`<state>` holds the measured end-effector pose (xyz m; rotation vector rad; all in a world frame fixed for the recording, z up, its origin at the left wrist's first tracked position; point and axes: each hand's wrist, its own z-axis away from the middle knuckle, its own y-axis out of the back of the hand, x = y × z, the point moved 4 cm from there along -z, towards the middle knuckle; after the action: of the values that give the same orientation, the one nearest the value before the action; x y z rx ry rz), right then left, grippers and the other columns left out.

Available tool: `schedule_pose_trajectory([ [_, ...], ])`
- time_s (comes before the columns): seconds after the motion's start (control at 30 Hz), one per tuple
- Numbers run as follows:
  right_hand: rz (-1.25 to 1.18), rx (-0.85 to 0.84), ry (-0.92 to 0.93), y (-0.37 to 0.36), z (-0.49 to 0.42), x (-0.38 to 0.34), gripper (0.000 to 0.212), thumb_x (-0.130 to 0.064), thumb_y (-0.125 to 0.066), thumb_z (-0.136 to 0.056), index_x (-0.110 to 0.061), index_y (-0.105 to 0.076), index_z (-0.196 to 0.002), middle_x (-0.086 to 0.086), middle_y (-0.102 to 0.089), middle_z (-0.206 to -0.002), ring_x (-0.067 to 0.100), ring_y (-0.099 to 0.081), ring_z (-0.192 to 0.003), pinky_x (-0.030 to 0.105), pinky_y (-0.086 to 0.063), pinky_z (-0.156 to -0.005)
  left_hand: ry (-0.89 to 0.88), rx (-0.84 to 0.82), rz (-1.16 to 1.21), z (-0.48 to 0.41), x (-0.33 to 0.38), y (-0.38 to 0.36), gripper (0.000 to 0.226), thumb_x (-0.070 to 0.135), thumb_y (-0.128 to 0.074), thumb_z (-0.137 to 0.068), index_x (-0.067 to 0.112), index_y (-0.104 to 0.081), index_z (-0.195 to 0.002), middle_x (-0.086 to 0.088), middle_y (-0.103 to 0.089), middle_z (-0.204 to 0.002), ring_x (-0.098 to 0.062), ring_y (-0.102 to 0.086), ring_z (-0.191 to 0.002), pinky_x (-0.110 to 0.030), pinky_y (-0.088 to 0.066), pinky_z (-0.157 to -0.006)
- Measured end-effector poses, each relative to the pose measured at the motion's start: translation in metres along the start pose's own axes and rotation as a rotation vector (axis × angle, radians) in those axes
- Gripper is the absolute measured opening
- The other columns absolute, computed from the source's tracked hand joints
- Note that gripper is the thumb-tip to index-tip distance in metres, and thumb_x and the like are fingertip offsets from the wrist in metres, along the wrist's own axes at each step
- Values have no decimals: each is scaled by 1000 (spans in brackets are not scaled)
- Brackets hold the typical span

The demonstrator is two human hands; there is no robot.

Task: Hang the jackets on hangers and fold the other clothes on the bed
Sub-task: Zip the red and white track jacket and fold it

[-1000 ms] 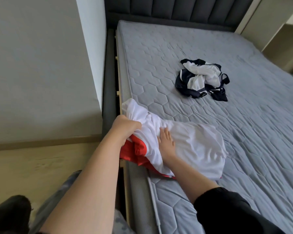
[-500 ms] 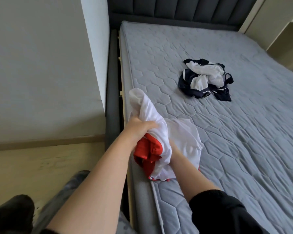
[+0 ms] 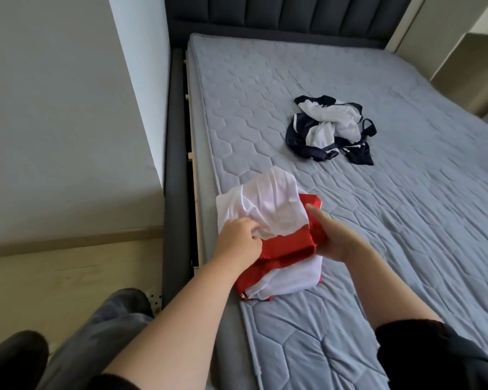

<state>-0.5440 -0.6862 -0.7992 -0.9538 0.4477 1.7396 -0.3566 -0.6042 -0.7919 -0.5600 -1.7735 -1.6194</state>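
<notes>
A white and red garment (image 3: 268,209) lies bunched into a thick bundle at the near left edge of the grey mattress (image 3: 378,220). My left hand (image 3: 238,242) grips its white cloth at the left side, fingers curled into the fabric. My right hand (image 3: 331,237) holds the red part on the right, fingers straight along its edge and thumb underneath. A crumpled navy and white garment (image 3: 328,129) sits farther back, near the middle of the bed, untouched.
A dark padded headboard (image 3: 279,15) closes the far end. The dark bed frame (image 3: 178,164) runs along the left, with a white wall (image 3: 68,108) and pale wooden floor (image 3: 68,277) beside it. My leg (image 3: 96,333) stands by the bed's near corner.
The white and red garment went from spread out to gathered into a bundle. My right hand came off the top of the cloth and now holds its red right edge.
</notes>
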Motion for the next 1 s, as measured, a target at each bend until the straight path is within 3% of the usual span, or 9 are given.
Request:
schedule_pose_trajectory([
  [0.07,127,-22,17,-12,2,-1,38,-22,-66,-88,-11,-59,-123,13,-70,-109,27,-67,-99,42,-55,-85,-24,-206,-13,2,-1,-14,38,12,-49,-87,21,-64,-120,3,-57,-130,-18,-45,-126,-33,-38,-105],
  [0.2,313,44,74,-22,8,-6,32,14,-48,-81,-10,-57,-99,8,-59,-69,14,-57,-52,27,-49,-50,-132,-311,-115,2,1,-24,39,24,-52,-91,21,-55,-130,3,-47,-140,-20,-36,-133,-39,-29,-111],
  [0.33,-46,146,-5,2,3,8,21,8,-46,-83,-4,-55,-99,10,-48,-69,19,-48,-58,30,-48,-57,-151,-149,36,-1,5,-9,39,28,-48,-97,15,-54,-134,-1,-46,-144,-17,-32,-138,-32,-22,-115],
  [0.43,-62,295,-82,18,-1,42,24,0,-54,-86,0,-58,-110,13,-51,-77,22,-49,-64,36,-45,-69,-133,-358,-247,8,-2,-22,63,53,-44,-94,26,-29,-149,-4,-6,-160,-20,3,-147,-41,-1,-119],
  [0.53,-35,463,-18,25,1,61,27,-17,-64,-88,2,-64,-107,13,-57,-79,24,-54,-66,36,-46,-69,-160,-462,-478,22,-14,-40,92,68,-50,-81,35,-1,-151,-1,23,-157,-22,27,-142,-47,10,-115],
  [0.63,-38,368,102,17,6,56,27,-31,-70,-84,-11,-65,-102,8,-72,-88,23,-69,-79,33,-54,-68,-176,-424,-529,26,-19,-45,94,64,-50,-82,34,6,-151,-3,23,-157,-23,31,-140,-48,11,-114],
  [0.77,65,189,217,5,17,50,35,0,-68,-82,-4,-60,-116,18,-70,-108,32,-67,-100,45,-54,-89,-152,-441,-565,26,-23,-47,92,58,-50,-85,32,9,-151,-2,21,-158,-25,30,-141,-50,9,-114],
  [0.9,-275,134,114,4,23,59,14,0,-54,-92,1,-62,-104,15,-73,-84,22,-72,-74,31,-59,-62,-220,-410,-501,21,-19,-37,95,35,-56,-84,34,12,-150,1,16,-159,-19,26,-142,-47,8,-116],
  [1.0,-443,220,-58,8,19,80,13,-10,-50,-97,-5,-60,-92,7,-68,-61,14,-65,-49,24,-53,-43,-185,-298,-569,20,-21,-27,98,37,-60,-78,36,6,-150,2,19,-158,-22,23,-143,-52,5,-115],
])
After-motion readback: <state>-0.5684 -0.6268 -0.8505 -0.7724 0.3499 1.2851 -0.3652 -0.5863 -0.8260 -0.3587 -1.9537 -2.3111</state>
